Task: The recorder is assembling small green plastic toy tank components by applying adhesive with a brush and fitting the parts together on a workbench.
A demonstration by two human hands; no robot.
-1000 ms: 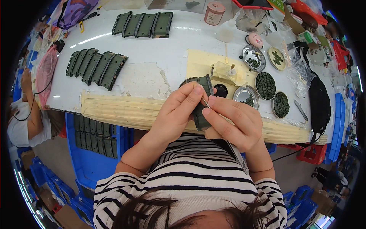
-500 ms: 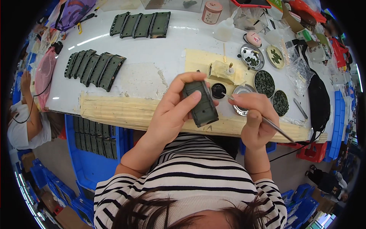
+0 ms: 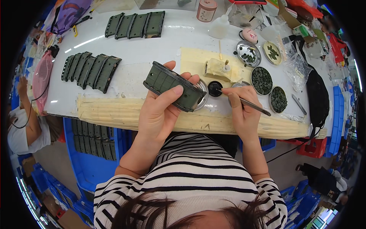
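Note:
My left hand (image 3: 154, 116) grips a dark green curved panel (image 3: 164, 81) with ridged, cord-like edges, thumb across its face and fingers behind it. The panel slants down to the right above the table's front edge. In my right hand (image 3: 244, 114) is a slim grey metal tool (image 3: 254, 107) that looks like tweezers, pinched near its front. Its tip is at the rim of a small round pot of black stuff (image 3: 215, 87); whether it touches the contents I cannot tell. A round metal lid or dish (image 3: 204, 97) shows partly behind the panel.
Two groups of green panels lie at the left (image 3: 91, 71) and back left (image 3: 135, 26). Tins of small dark green pieces (image 3: 261, 81), (image 3: 278, 100) stand right of my hand. A taped block (image 3: 218, 69) sits behind the pot. A blue crate (image 3: 91, 168) holds more panels below.
The green panel has turned from nearly upright to a slant and moved left with my left hand. My right hand has shifted left and down, its tool still by the black pot.

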